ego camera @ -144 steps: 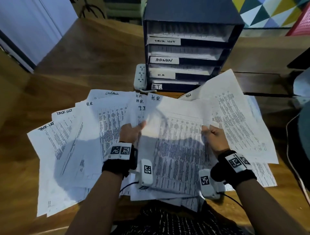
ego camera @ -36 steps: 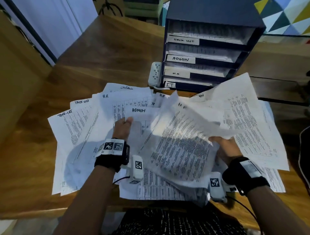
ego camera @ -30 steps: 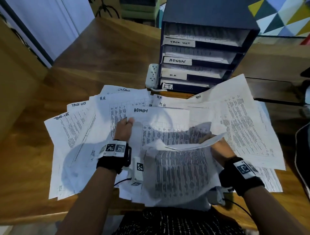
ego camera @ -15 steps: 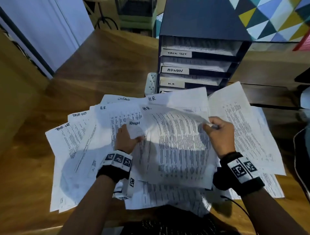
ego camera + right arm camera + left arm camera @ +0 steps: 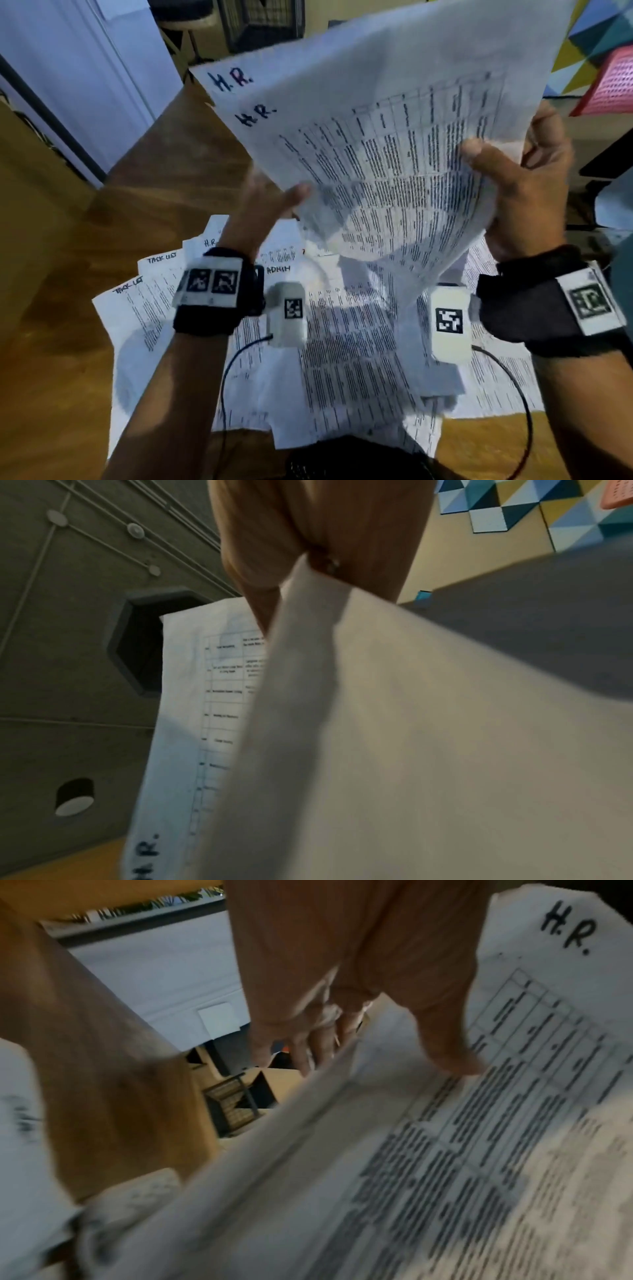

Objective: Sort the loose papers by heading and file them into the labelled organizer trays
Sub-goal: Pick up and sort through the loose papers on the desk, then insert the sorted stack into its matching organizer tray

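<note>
On the left, the wooden table [image 5: 61, 359] carries a spread of loose papers [image 5: 342, 359]; the near-left sheets read "TASK LIST", and one further in reads "ADMIN". Above them the left hand [image 5: 263, 202] pinches the lower left edge of the H.R. sheets [image 5: 376, 137], thumb on the printed face and fingers [image 5: 308, 1047] behind. At least two sheets are held together, each headed "H.R." at its top left corner, and they stand nearly upright, well above the pile. They span the gap between both hands, sagging a little in the middle. On the right, the right hand [image 5: 524, 181] clamps their right edge, thumb in front. The organizer trays are hidden behind the raised sheets.
</note>
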Demonstrator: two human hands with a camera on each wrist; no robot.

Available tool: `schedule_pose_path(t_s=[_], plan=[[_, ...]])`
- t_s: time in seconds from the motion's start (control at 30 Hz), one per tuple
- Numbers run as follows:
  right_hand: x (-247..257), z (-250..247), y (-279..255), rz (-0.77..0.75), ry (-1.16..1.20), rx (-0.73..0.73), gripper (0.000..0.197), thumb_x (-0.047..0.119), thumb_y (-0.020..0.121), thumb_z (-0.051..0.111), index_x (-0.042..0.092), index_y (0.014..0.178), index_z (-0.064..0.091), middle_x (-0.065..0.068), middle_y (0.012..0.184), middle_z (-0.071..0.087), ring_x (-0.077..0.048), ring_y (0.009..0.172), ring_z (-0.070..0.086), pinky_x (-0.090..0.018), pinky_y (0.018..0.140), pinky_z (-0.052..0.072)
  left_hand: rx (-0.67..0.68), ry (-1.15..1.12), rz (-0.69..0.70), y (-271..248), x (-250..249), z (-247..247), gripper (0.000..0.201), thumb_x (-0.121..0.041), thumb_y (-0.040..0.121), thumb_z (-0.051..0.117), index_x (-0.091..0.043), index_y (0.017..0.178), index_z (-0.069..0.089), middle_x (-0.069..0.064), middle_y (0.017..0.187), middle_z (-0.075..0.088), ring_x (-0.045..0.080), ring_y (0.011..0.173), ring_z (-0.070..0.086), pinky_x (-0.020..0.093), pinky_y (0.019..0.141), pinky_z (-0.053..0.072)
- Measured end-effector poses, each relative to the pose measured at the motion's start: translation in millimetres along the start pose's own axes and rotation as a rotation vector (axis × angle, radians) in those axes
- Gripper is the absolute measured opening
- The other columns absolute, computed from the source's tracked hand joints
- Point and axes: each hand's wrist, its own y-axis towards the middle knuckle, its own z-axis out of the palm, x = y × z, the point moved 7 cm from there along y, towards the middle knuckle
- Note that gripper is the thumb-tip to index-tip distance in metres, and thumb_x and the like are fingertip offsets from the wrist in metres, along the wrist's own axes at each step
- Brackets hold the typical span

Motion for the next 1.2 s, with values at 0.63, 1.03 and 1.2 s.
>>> schedule_pose_path(t_s=[0.63, 1.03, 1.2], plan=[[-133.0, -35.5, -90.3, 0.506, -0.336, -0.043, 0.026, 0.009, 0.080, 0.068, 0.022, 0.100, 0.058, 0.009, 0.094, 0.065, 0.010, 0.081, 0.063, -0.007, 0.071, 0.049, -0.079, -0.054, -0.233, -14.4, 91.8, 10.9, 0.016, -0.009, 0.094, 0.047, -0.007, 0.106, 0.057, -0.002, 0.089, 0.064, 0.015, 0.081, 0.061, 0.022, 0.074, 0.053], [-174.6, -100.7, -110.3, 0.805, -0.580, -0.213, 0.037, 0.010, 0.097, 0.043, -0.003, 0.131, 0.042, -0.011, 0.131, 0.048, -0.022, 0.123, 0.044, -0.032, 0.106, 0.030, -0.068, 0.150, -0.555, 14.7, 160.7, 57.9, 0.034, -0.010, 0.097, 0.042, 0.000, 0.128, 0.047, 0.010, 0.129, 0.050, 0.024, 0.123, 0.045, 0.027, 0.100, 0.032], [-169.9, -107.3, -90.3, 0.825, -0.416, -0.242, 0.026, 0.013, 0.095, 0.047, 0.025, 0.072, 0.051, 0.008, 0.067, 0.054, -0.006, 0.061, 0.052, -0.024, 0.062, 0.040, -0.039, 0.176, -0.531, 52.8, 152.3, 75.5, 0.015, -0.012, 0.095, 0.043, -0.005, 0.094, 0.056, 0.015, 0.107, 0.053, 0.021, 0.097, 0.048, 0.028, 0.084, 0.033]])
